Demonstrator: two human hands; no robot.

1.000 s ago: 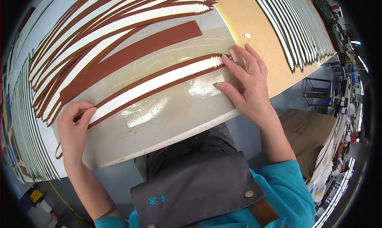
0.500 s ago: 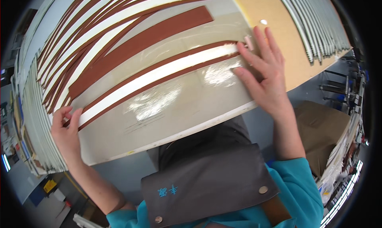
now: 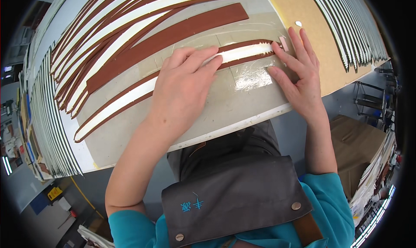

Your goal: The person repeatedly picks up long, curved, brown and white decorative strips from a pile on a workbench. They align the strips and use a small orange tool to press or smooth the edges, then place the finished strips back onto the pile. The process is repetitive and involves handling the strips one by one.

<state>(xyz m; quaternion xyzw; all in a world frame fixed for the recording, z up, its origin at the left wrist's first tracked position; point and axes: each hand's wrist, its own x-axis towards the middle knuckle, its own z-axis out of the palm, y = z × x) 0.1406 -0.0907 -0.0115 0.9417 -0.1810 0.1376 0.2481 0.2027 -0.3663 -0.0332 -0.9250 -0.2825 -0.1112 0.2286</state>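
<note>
A long brown strip (image 3: pixel 117 106) with a white band down its middle and brown edges along both sides lies curved across the grey work surface (image 3: pixel 173 137). My left hand (image 3: pixel 184 81) is over the middle of this strip, thumb and forefinger drawn close together on it. At the strip's right end, which has notched brown edges, my right hand (image 3: pixel 301 74) rests with its fingers spread, the forefinger touching the tip. A flat, plain brown strip (image 3: pixel 173 35) lies just beyond. By my right fingertips is a small pink piece (image 3: pixel 284 43).
More brown-and-white strips (image 3: pixel 104 40) overlap in a pile at the far left. Rows of thin, pale strips with dark edges lie at the left (image 3: pixel 54 135) and far right (image 3: pixel 342 27). A small white piece (image 3: pixel 298 23) sits on the tan board (image 3: pixel 320 61).
My left hand has left the strip's left end and moved right to its middle. The right hand stays at the right end. The whole view has shifted slightly.
</note>
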